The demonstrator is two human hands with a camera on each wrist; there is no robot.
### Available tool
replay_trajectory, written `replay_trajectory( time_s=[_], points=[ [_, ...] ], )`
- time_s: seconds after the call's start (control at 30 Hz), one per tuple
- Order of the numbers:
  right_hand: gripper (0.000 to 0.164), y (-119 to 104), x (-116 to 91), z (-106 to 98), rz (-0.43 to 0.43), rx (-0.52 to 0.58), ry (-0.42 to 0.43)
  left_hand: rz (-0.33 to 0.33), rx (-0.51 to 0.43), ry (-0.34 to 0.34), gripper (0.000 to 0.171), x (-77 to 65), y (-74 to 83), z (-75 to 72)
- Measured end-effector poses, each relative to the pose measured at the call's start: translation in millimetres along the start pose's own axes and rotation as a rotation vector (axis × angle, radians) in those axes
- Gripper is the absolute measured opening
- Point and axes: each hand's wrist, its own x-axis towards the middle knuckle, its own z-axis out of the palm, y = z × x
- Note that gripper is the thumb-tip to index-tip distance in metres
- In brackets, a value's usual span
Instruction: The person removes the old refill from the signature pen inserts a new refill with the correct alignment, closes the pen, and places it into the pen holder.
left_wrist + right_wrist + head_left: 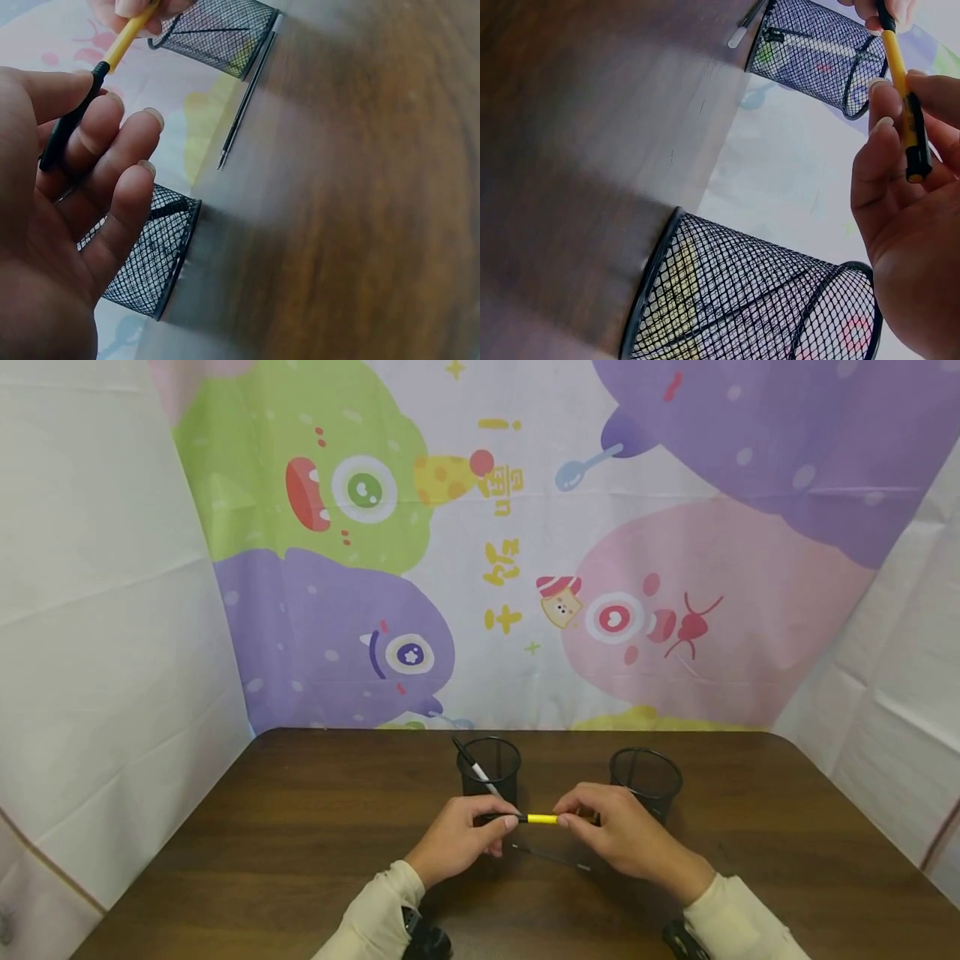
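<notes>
A pen with a yellow barrel [542,819] lies level between both hands, above the table. My left hand [459,837] pinches its black end [73,124] between thumb and fingers. At the other end, my right hand [630,833] pinches the yellow part, where a black clip [915,131] shows. A thin pen refill [551,857] lies on the table below the hands. Behind the left hand stands a black mesh pen cup [471,785] with a black-and-white pen [477,768] leaning in it. Another mesh pen cup [662,787] stands behind the right hand, partly hidden by it.
The brown wooden table [315,835] ends at a printed cartoon curtain [517,685] at the back. White cloth walls [112,610] rise on both sides. Both mesh cups stand close beyond the hands.
</notes>
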Motion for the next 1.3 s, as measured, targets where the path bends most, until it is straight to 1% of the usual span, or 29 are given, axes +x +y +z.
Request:
replay_trajectory(
  time_s=[0.13, 0.37, 0.67, 0.97, 1.03, 1.13, 1.23, 1.3],
  points=[
    [0.016, 0.1, 0.6, 0.2, -0.005, 0.006, 0.02, -0.002, 0.014, -0.001, 0.013, 0.3, -1.1, -0.5],
    [0.016, -1.6, 1.4, -0.7, -0.011, 0.017, 0.031, -0.013, 0.007, 0.003, 0.016, 1.0, -0.2, -0.7],
    [0.015, -2.9, 0.8, 0.6, -0.013, 0.013, 0.032, -0.006, 0.007, 0.003, 0.015, -0.1, 0.1, -1.0],
    [0.015, -2.4, 0.5, 2.3, 0.01, 0.038, 0.034, -0.02, -0.019, 0.001, 0.014, -0.9, 0.6, -0.5],
    [0.015, -2.3, 0.4, 2.5, 0.013, 0.036, 0.036, -0.025, -0.025, 0.001, 0.015, -1.5, 4.2, -0.5],
    [0.016, -2.1, 0.4, 2.5, 0.017, 0.037, 0.036, -0.026, -0.038, 0.002, 0.016, -3.8, 18.3, -1.3],
    [0.016, -2.1, 0.4, 2.2, 0.02, 0.037, 0.03, -0.001, -0.047, 0.018, 0.016, -5.2, 27.9, -1.5],
    [0.016, -2.8, 0.5, 1.7, 0.024, 0.042, 0.023, 0.008, -0.045, 0.028, 0.017, -4.6, 27.2, -1.2]
  ],
)
